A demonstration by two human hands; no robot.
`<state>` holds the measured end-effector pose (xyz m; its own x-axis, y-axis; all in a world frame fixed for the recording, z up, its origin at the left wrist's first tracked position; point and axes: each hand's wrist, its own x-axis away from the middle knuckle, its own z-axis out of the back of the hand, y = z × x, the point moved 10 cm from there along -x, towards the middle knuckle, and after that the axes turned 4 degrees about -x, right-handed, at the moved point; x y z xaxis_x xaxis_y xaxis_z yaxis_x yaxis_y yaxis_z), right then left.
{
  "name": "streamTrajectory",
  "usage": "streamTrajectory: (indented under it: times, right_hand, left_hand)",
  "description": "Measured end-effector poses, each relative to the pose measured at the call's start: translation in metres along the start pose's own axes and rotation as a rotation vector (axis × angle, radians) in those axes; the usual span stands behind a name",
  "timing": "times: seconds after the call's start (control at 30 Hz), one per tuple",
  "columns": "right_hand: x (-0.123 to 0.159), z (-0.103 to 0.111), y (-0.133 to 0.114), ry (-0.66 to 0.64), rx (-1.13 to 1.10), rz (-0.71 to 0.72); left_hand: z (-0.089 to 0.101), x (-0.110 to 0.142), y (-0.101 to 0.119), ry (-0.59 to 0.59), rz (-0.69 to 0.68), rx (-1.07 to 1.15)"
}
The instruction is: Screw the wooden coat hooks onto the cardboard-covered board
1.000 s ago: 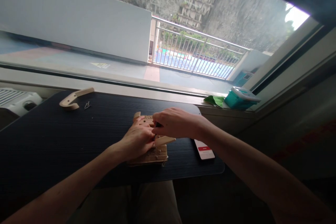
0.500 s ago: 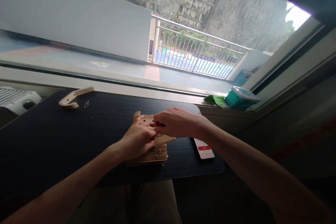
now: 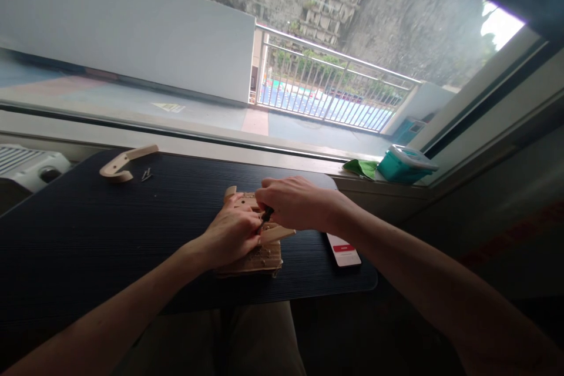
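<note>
My left hand presses down on a pale wooden piece, its fingers closed around part of it. The wood rests on a stack of brown cardboard, with small crumbs scattered on top. In my right hand is a screwdriver with a dark handle, tilted so that its lower end points down at the wood beside my left fingers. Its tip is hidden. Behind the hands, a wooden strip with a dark hole and a rounded wooden end show.
At the back left of the dark table lie a curved wooden piece and several small screws. A phone lies to the right. On the sill are a green cloth and a teal box.
My right hand has shifted slightly and turned, and more of the screwdriver's dark handle now shows beneath it. My left hand stays in place on the wood.
</note>
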<state>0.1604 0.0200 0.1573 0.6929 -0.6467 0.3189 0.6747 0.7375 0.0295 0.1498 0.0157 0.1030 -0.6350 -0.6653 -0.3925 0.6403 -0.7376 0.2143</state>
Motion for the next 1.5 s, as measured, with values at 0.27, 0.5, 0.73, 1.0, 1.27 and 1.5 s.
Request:
streamTrajectory:
  times: [0.27,0.5,0.73,1.0,1.27,1.5]
  right_hand:
    - [0.000,-0.004,0.006,-0.025,0.006,-0.060]
    - [-0.002,-0.003,-0.005,-0.037,0.007,0.010]
    - [-0.006,-0.004,0.002,-0.071,-0.010,-0.048]
    - [-0.007,-0.002,-0.003,-0.060,-0.061,0.047]
    - [-0.014,-0.003,0.004,-0.006,-0.076,-0.014]
    - [-0.008,-0.007,0.001,-0.025,-0.057,0.040]
  left_hand:
    - [-0.004,0.000,-0.002,-0.048,0.009,0.019]
    - [-0.001,-0.001,-0.002,-0.019,0.006,0.003]
    - [-0.004,-0.001,-0.003,-0.068,0.024,0.016]
    - [-0.004,0.000,-0.004,-0.056,0.022,0.024]
    - [-0.005,0.000,-0.005,-0.042,0.029,0.005]
    - [-0.004,-0.002,-0.002,-0.059,0.011,0.017]
